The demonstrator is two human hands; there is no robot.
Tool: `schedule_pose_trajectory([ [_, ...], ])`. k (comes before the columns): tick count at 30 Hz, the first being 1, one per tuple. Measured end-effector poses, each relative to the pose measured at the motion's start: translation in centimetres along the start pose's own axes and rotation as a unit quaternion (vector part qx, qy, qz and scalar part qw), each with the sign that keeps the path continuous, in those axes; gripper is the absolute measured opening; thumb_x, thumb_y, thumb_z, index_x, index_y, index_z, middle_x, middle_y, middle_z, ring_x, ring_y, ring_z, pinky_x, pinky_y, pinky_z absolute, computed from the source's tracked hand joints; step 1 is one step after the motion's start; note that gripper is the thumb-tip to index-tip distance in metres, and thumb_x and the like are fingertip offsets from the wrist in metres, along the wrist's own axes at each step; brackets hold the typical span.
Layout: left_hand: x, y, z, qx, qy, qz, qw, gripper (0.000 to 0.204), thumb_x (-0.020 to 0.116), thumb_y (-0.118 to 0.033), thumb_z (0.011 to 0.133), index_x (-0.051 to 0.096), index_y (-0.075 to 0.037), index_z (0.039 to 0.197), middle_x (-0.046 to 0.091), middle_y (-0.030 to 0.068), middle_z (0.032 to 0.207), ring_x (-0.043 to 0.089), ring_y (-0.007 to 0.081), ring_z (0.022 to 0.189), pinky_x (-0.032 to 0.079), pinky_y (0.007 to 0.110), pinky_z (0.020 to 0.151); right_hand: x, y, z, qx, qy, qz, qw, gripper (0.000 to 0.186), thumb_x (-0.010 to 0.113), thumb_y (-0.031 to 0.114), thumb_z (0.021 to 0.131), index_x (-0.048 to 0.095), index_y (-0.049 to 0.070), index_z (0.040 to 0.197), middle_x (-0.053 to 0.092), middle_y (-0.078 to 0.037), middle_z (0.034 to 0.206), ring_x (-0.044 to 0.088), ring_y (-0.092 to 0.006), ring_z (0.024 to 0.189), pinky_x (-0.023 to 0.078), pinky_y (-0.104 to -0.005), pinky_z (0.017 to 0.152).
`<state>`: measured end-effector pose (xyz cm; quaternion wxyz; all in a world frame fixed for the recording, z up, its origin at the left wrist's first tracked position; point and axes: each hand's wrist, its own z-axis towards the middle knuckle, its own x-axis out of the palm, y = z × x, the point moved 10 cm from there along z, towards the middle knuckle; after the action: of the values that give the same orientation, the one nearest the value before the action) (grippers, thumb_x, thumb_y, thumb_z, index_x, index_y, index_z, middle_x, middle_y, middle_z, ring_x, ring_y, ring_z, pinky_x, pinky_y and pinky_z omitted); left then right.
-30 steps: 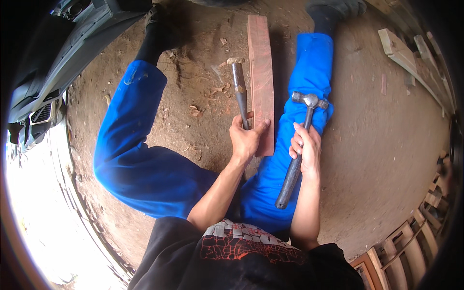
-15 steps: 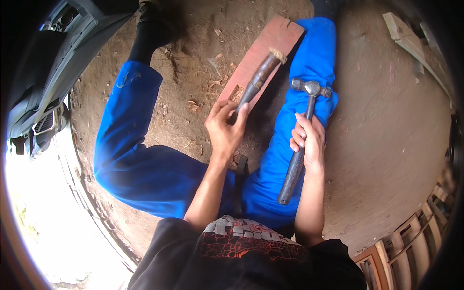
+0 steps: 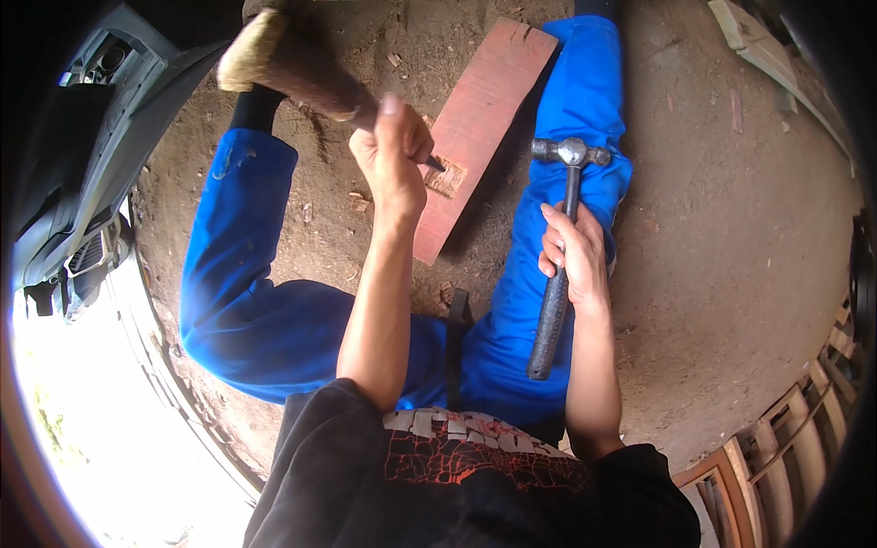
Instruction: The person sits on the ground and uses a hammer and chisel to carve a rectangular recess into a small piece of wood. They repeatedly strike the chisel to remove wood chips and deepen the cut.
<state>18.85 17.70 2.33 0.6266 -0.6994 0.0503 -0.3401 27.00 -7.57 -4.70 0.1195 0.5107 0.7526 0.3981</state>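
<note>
A moment ago the chisel (image 3: 315, 78) slanted across the red-toned board (image 3: 489, 87), handle toward the right leg; now the left hand (image 3: 393, 169), closed around it, has swung the blurred handle up and leftward, and the blade points into the rough recess (image 3: 448, 179). That seems to put the edge at the cut itself, though I can't tell how firmly it touches. The board lies slantwise on the dirt floor (image 3: 722, 237) between the legs. The right hand (image 3: 579, 256) still grips the ball-peen hammer (image 3: 571, 187) over the blue trousers (image 3: 585, 82).

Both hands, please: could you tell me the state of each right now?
Left hand: closed, holding a chisel.
Right hand: loosely closed, holding a hammer.
</note>
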Motion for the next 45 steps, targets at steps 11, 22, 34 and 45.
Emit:
schedule_pose_trajectory([
  [11,1.0,0.3,0.7,-0.006,0.069,0.117,0.991,0.013,0.064,-0.012,0.095,0.062,-0.001,0.089,0.057,0.003,0.07,0.052,0.0127,0.062,0.041,0.029,0.059,0.1,0.3,0.0,-0.006,-0.004,-0.044,0.999,0.025,0.07,0.02,0.091,0.047,0.009,0.088,0.04,0.004,0.056,0.037,-0.0049,0.044,0.037,-0.0238,0.038],
  [22,1.8,-0.3,2.4,0.013,0.101,0.027,0.994,0.02,0.067,-0.014,0.093,0.056,-0.006,0.078,0.052,0.0004,0.06,0.046,0.0089,0.051,0.035,0.025,0.049,0.0,-0.1,0.2,-0.024,-0.031,-0.099,0.994,0.027,0.071,0.022,0.09,0.048,0.008,0.089,0.045,0.003,0.059,0.044,-0.0061,0.046,0.04,-0.0242,0.038],
  [34,-1.6,0.3,3.2,-0.025,0.018,-0.027,0.999,0.034,0.059,-0.013,0.093,0.038,-0.014,0.066,0.031,-0.0043,0.055,0.028,0.0089,0.048,0.024,0.028,0.048,7.2,-4.1,0.6,-0.282,-0.147,-0.276,0.907,0.054,0.087,0.023,0.076,0.047,0.0,0.104,0.049,-0.002,0.065,0.045,-0.0083,0.054,0.038,-0.0288,0.046],
  [45,-4.6,4.0,1.8,-0.042,-0.007,0.233,0.972,0.025,0.064,-0.023,0.097,0.061,-0.003,0.083,0.059,0.0038,0.069,0.056,0.0128,0.066,0.047,0.03,0.063,5.7,-8.3,3.5,-0.203,-0.135,-0.292,0.925,0.08,0.091,0.038,0.071,0.041,-0.006,0.116,0.06,-0.019,0.09,0.067,-0.029,0.079,0.057,-0.0382,0.071],
])
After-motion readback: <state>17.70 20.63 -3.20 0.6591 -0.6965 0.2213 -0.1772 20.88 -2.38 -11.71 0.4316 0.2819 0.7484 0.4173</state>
